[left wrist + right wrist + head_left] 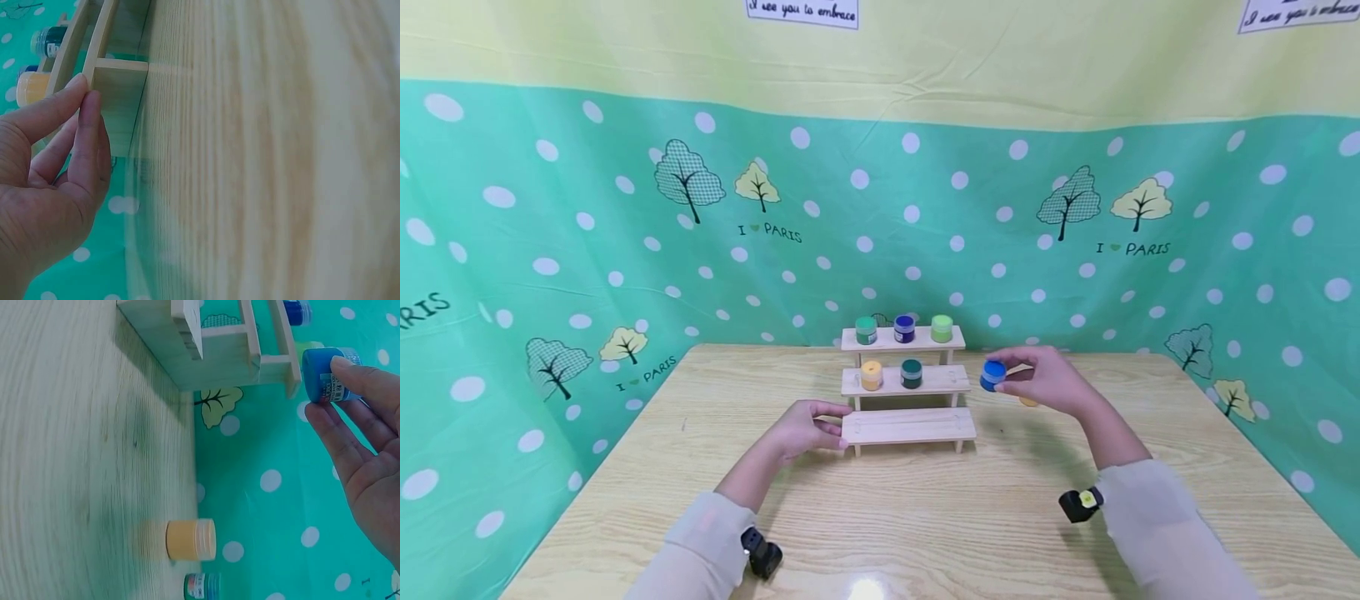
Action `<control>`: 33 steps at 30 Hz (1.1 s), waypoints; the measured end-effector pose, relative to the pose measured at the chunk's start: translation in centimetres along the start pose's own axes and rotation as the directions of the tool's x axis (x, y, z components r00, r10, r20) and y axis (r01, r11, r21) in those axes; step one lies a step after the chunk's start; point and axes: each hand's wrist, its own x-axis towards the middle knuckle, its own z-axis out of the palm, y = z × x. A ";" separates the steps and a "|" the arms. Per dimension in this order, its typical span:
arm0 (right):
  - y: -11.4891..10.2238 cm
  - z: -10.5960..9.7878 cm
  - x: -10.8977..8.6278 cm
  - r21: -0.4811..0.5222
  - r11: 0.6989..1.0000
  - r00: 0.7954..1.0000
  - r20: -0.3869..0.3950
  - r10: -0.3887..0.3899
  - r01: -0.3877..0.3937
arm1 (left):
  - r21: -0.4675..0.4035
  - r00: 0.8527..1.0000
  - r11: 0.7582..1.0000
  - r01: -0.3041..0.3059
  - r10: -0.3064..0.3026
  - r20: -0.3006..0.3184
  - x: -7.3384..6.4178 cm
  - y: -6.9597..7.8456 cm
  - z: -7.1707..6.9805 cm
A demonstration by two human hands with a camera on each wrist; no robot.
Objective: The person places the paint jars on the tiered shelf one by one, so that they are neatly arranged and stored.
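A three-step wooden display stand (910,427) is on the table. At the left end of its lowest step, my left hand (805,429) pinches the edge between thumb and fingers. My right hand (1048,379) holds a small blue paint jar (992,375) in the air, just right of the middle step; thumb and fingers grip its sides. The top step bears a green jar (866,331), a dark blue jar (904,329) and a light green jar (942,328). On the middle step stand a yellow-orange jar (871,375) and a dark green jar (912,374).
In the right wrist view, an orange jar (190,540) and a green jar (201,586) stand on the table, right of the stand. The right hand mostly hides them in the head view. A dotted green cloth (820,250) hangs behind the wooden table (925,517).
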 end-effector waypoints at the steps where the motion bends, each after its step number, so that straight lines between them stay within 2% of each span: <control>1: 0.0 0.1 0.2 -0.007 1.000 1.000 0.003 -0.010 0.010 | 0.002 1.000 1.000 0.000 0.000 -0.001 0.0 0.0 0.0; 4: -0.2 0.5 0.9 -0.014 1.000 1.000 0.015 -0.027 0.027 | 0.009 1.000 1.000 0.003 -0.003 -0.005 0.0 0.1 0.1; 11: -0.7 1.5 2.3 -0.005 1.000 1.000 0.025 0.011 -0.011 | 0.009 1.000 1.000 0.010 -0.010 -0.003 0.0 -0.1 0.1; 18: -0.6 2.4 3.5 0.024 1.000 0.999 0.034 0.018 -0.018 | 0.011 1.000 1.000 0.013 -0.013 -0.006 0.0 0.0 0.1; 25: -0.5 3.1 4.1 0.057 0.998 0.999 0.043 0.032 -0.034 | 0.012 1.000 1.000 0.006 -0.006 -0.002 -0.2 0.2 0.1; 33: -0.4 3.8 4.7 0.027 1.000 0.999 0.048 0.015 -0.016 | 0.011 1.000 1.000 0.013 -0.013 -0.007 -0.2 0.1 0.1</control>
